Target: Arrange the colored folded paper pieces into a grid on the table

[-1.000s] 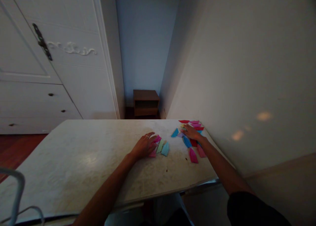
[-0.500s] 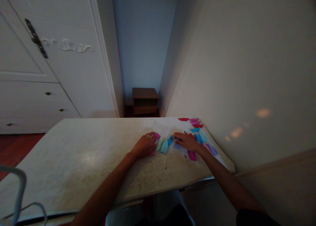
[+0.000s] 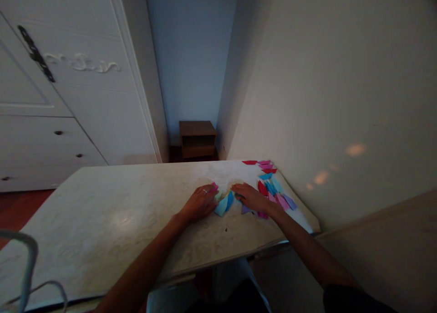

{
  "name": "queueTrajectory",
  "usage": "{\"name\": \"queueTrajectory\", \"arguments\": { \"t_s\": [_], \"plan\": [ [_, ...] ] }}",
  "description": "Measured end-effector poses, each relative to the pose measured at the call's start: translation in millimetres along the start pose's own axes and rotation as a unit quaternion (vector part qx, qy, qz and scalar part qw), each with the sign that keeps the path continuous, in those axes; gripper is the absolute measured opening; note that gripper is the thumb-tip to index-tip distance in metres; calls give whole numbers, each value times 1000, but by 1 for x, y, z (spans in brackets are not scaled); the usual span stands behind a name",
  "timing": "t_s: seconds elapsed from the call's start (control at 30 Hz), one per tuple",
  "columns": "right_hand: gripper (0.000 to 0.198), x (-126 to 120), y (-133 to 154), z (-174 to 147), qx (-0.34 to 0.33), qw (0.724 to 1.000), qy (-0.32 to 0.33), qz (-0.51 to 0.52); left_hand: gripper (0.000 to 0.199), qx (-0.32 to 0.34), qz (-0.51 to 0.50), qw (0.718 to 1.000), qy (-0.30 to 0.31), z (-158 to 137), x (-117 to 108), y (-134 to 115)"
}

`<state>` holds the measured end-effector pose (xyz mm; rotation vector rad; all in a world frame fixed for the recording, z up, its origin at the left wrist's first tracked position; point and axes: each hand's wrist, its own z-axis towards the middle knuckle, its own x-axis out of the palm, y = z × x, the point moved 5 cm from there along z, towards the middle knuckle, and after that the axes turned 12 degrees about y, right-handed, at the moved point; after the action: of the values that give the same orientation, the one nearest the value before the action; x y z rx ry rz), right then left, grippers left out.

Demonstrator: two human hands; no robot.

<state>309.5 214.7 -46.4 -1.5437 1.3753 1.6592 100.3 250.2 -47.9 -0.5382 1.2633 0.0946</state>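
Observation:
My left hand (image 3: 202,201), with a ring on one finger, is closed over the near-left end of a row of folded paper pieces. A pink piece (image 3: 214,186) shows at its fingertips. From there a pale green piece (image 3: 219,195), a light blue piece (image 3: 221,207) and a darker blue piece (image 3: 230,201) run rightward. My right hand (image 3: 249,196) has its fingers bent down at the row's right end, on a yellowish piece (image 3: 229,192) mostly covered by the fingertips. A lavender piece (image 3: 245,209) lies beneath this hand, partly hidden.
More folded papers lie on the table's right: a red piece (image 3: 262,188), a blue piece (image 3: 266,176), a pink piece (image 3: 282,201) and several others along the wall (image 3: 307,99). A grey curved tube (image 3: 30,263) rises at the left. A white cabinet (image 3: 85,99) stands beyond the table (image 3: 112,212).
My right hand has moved left, nearer my left hand, and the row of papers between them is more bunched. The whole view has shifted slightly.

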Motion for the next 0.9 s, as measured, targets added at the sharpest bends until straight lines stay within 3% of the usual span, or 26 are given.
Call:
{"name": "queueTrajectory", "arguments": {
  "t_s": [0.17, 0.3, 0.57, 0.77, 0.9],
  "plan": [
    [41, -1, -5, 5, 8, 1000, -9, -13, 46, 65, 45, 997, 23, 3, 11, -27],
    [50, -7, -21, -7, 26, 1000, -4, -4, 40, 95, 41, 994, 37, 2, 16, -35],
    [52, -11, -48, -52, 156, 986, -51, 1, 31, 93, 22, 995, 34, 1, 10, -29],
    [39, -6, -48, -60, 151, 988, -37, 7, 28, 73, 8, 997, 31, 3, 9, -19],
    [37, -16, -42, -61, 171, 981, -84, 30, 30, 61, 0, 998, 34, 3, 8, -15]
  ]
}}
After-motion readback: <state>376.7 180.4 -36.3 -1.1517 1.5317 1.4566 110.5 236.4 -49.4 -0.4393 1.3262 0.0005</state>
